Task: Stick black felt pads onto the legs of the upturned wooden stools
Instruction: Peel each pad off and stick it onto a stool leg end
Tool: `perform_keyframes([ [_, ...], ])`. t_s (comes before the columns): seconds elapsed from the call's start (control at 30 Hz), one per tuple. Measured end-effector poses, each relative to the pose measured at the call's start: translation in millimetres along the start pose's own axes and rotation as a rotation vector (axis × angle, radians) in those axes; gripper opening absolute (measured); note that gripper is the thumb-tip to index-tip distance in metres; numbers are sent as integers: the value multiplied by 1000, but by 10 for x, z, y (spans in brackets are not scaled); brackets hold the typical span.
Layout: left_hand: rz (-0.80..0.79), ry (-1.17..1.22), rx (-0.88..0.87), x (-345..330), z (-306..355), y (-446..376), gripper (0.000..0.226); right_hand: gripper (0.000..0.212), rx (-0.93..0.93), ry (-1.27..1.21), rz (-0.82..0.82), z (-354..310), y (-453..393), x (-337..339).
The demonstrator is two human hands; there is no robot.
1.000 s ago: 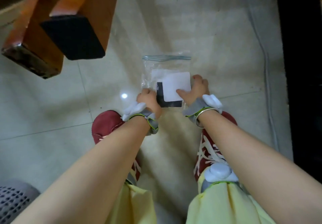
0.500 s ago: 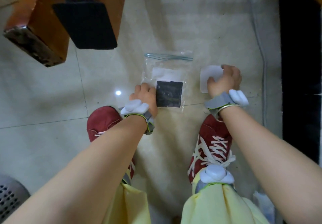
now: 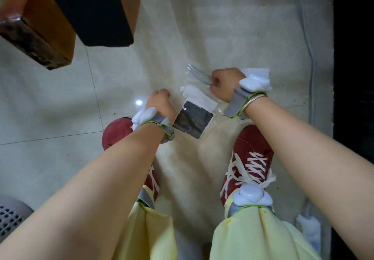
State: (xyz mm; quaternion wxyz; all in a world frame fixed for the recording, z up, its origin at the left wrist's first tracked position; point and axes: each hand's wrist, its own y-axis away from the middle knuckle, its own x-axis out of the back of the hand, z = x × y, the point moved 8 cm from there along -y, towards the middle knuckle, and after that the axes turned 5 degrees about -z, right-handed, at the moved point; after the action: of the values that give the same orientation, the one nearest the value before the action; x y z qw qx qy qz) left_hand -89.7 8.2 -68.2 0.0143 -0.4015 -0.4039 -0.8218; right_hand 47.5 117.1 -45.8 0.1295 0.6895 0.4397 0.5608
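Your two bare forearms reach forward and down, both wrists wearing grey straps with white modules. Your left hand (image 3: 162, 103) is curled into a loose fist, knuckles up, lower and nearer to you. Your right hand (image 3: 226, 82) sits farther and to the right, its fingers pinched closed.

right hand (image 3: 224, 82) moved off white backing sheet (image 3: 256, 71) to pinch plastic bag (image 3: 199, 98) top, bag now skewed
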Motion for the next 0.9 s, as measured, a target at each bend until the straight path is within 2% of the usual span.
perform_keyframes([
  [0.03, 31, 20, 20, 13, -20, -8, 30, 11, -35, -78, -7, 61, 34, -24],
  [0.07, 86, 62, 51, 35, -41, -10, 33, 16, -73, -234, -13, 135, 54, -54],
  [0.17, 222, 268, 214, 104, -99, 18, 65, 33, -151, -1023, -61, 277, 139, -209],
  [0.23, 233, 407, 293, 106, -110, -9, 73, 32, -164, -1303, -91, 310, 185, -279],
  [0.33, 75, 596, 307, -42, -61, -113, 59, 29, -171, -1542, -105, 361, 236, -368],
  [0.43, -94, 956, 293, -168, 28, -84, 30, 29, -226, -1813, -38, 478, 309, -416],
  [0.47, -160, 1016, 297, -212, 43, -70, 11, 28, -227, -1872, -15, 504, 333, -419],
  [0.53, -299, 1017, 321, -332, 38, -38, 32, 35, -221, -1916, -36, 510, 370, -442],
  [0.6, -365, 1039, 327, -407, 60, 10, 39, 54, -252, -1893, -107, 510, 373, -514],
  [0.73, -417, 1039, 281, -446, 136, 40, 33, 67, -344, -1799, -226, 473, 343, -673],
  [0.8, -435, 1067, 278, -459, 144, 28, 32, 69, -335, -1748, -224, 447, 319, -696],
  [0.9, -434, 1078, 295, -480, 108, 30, 34, 59, -297, -1782, -171, 453, 296, -654],
])
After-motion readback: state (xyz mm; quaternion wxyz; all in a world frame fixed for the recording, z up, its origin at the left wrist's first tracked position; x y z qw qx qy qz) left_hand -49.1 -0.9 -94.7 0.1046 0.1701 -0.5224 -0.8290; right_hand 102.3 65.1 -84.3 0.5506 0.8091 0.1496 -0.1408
